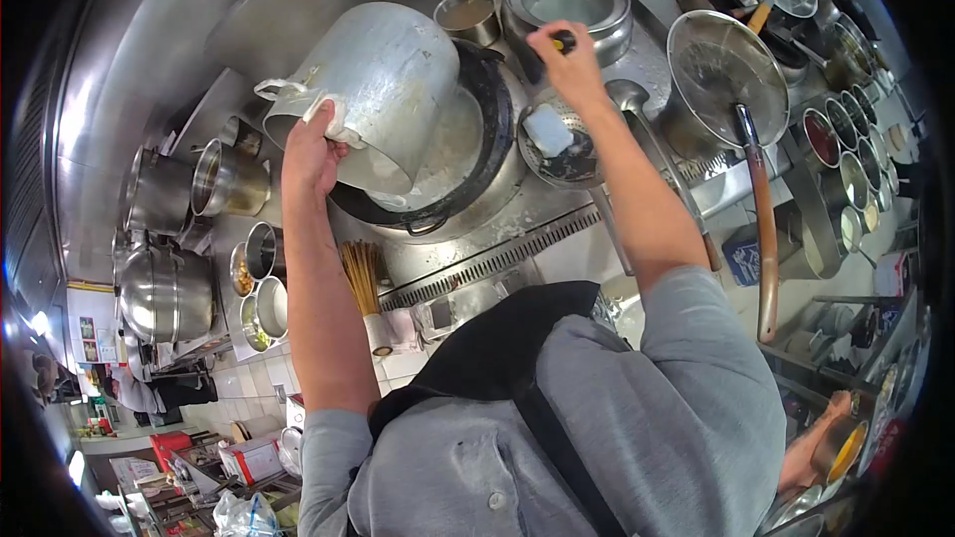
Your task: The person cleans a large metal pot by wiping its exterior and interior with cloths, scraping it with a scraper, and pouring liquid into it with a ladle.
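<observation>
Near, nine o'clock of centre: one bamboo-strip bundle point(362, 273).

Ten o'clock: our left hand point(316, 154), closed on a white cloth point(345, 126) at the rim of one aluminium stockpot point(383, 75).

Eleven o'clock: that stockpot, tipped, base up, over one wok point(491, 139) bearing cloudy liquid. We judge it best to keep the grip firm, the tilt slow and the mouth inside the wok's edge.

One o'clock: one pale-blue pad point(549, 130) over a perforated skimmer point(579, 153).

One o'clock, farther: our right hand point(569, 58), closed round a dark handle point(563, 41); whether it joins the pad, we cannot tell.
</observation>
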`<state>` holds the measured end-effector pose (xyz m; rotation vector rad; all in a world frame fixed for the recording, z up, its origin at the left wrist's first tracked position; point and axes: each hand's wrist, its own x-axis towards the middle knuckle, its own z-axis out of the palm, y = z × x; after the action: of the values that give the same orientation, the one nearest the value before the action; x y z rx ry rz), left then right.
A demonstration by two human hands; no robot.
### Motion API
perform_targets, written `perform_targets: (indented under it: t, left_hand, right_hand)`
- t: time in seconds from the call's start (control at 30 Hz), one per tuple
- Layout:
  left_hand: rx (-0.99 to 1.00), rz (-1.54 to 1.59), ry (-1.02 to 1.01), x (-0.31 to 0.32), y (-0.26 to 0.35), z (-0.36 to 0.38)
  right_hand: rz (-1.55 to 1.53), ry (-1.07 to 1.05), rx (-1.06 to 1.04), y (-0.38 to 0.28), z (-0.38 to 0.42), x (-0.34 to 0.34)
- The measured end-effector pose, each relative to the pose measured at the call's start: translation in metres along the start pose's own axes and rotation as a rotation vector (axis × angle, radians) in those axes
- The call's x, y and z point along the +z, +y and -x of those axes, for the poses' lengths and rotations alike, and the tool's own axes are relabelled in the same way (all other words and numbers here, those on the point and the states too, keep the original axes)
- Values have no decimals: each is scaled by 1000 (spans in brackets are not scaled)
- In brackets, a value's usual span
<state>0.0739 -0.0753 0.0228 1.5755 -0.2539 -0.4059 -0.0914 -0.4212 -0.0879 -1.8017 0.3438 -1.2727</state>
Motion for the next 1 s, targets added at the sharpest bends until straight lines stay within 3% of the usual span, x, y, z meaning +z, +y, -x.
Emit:
perform_targets:
  t: [0.1,0.17,0.27,0.37,0.5,0.57,0.6,0.7,0.8,0.9,1.0]
  left_hand:
    - [22,7,-7,4,-3,3]
    - [36,13,21,6,-6,3]
    - [50,12,25,11,-7,6]
    - [50,9,8,11,-11,7]
    - [64,15,-36,15,-18,11]
    - [72,6,-54,16,-21,12]
    - [73,1,-62,16,-24,12]
    - [86,-41,-48,23,-25,19]
    - [95,-100,-30,33,-25,29]
    - [103,-172,6,40,-31,36]
    - [122,-215,10,53,-35,45]
  right_hand:
    - [81,190,284,57,28,-49]
    - [-38,293,395,91,56,-77]
    - [-558,431,733,67,99,-100]
    - [-344,374,906,56,132,-134]
    - [175,127,681,111,177,-177]
    - [440,-47,451,76,162,-173]
    - [567,-132,331,58,157,-163]
    - [420,-564,319,55,151,-116]
    - [922,-873,24,105,167,-77]
    - [1024,-897,-26,125,170,-68]
    - [1029,-912,180,85,144,-69]
